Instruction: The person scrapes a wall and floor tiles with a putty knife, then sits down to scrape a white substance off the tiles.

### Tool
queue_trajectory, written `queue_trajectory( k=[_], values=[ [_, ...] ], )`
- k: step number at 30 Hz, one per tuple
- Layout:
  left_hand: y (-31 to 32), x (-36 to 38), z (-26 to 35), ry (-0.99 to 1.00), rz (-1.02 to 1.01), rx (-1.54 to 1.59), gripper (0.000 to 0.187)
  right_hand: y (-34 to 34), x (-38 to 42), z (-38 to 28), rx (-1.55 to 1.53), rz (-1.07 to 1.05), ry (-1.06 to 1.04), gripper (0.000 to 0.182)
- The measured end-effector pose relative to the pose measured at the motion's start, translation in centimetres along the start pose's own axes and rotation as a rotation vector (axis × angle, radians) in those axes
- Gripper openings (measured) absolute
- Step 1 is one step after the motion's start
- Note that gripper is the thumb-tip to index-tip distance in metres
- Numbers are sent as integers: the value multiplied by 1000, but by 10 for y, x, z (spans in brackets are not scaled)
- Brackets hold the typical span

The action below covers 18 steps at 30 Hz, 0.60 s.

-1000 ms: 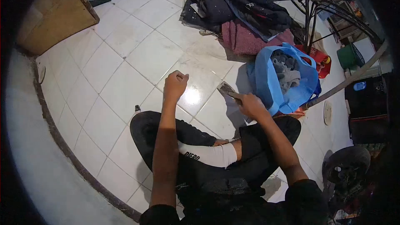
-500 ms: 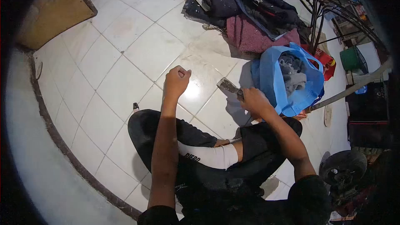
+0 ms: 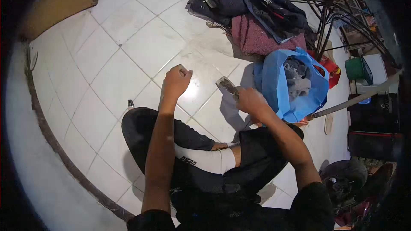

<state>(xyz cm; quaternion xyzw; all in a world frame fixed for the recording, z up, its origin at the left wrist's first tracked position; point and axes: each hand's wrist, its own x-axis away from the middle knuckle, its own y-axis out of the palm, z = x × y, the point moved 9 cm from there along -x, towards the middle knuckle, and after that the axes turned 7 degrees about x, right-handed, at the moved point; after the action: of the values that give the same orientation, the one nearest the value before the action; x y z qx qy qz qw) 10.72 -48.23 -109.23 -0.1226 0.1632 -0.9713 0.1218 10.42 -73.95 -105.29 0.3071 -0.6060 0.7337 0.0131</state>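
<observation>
My left hand (image 3: pixel 176 82) is curled into a loose fist above the white tiles, and nothing shows sticking out of it. My right hand (image 3: pixel 251 102) grips a scraper (image 3: pixel 227 85) with a flat, dirt-stained blade. The blade points up and left, towards my left hand but apart from it, and casts a shadow on the floor. The blue bag (image 3: pixel 274 81) stands open just right of my right hand, with grey cloth (image 3: pixel 297 79) inside.
Dark clothes (image 3: pixel 252 0) and a maroon towel (image 3: pixel 261 34) lie piled beyond the bag. Thin black metal rods (image 3: pixel 327 4) rise at the upper right. A small dark-capped object (image 3: pixel 130 103) stands by my left knee. A wheel (image 3: pixel 344 179) sits at lower right, a wooden board (image 3: pixel 60 4) at upper left.
The whole view has shifted slightly, so things sit a little further left. Both hands keep their closed shape, and the scraper stays in my right hand.
</observation>
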Motion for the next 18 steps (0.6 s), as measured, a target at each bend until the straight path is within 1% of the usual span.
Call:
queue_trajectory(
  k=[1,4,5,8,9,12,13,15,18],
  values=[
    [-2,-1,4,27,17,-34,31,0,-2,0,-6,-21,12,30],
    [1,1,1,-61,-46,-26,27,-1,-11,-8,1,-18,19,25],
    [1,-1,1,-4,-10,-64,28,-1,-15,-11,6,-4,17,24],
    [0,-1,-1,-22,-15,-109,28,-13,-32,-25,7,107,-42,24],
    [3,-2,-7,-32,-41,-46,28,-15,-43,-26,-10,126,-24,25],
    [3,-2,-4,-9,-22,-56,34,-50,-49,-49,42,132,-61,24],
    [3,-2,-1,-14,-22,-54,32,-49,-60,-44,16,108,26,24],
    [0,-2,3,-21,-16,-49,29,-52,-68,-43,-1,108,9,25],
    [-2,-1,7,91,22,-56,30,-45,-83,-31,-20,82,-13,30]
  ],
)
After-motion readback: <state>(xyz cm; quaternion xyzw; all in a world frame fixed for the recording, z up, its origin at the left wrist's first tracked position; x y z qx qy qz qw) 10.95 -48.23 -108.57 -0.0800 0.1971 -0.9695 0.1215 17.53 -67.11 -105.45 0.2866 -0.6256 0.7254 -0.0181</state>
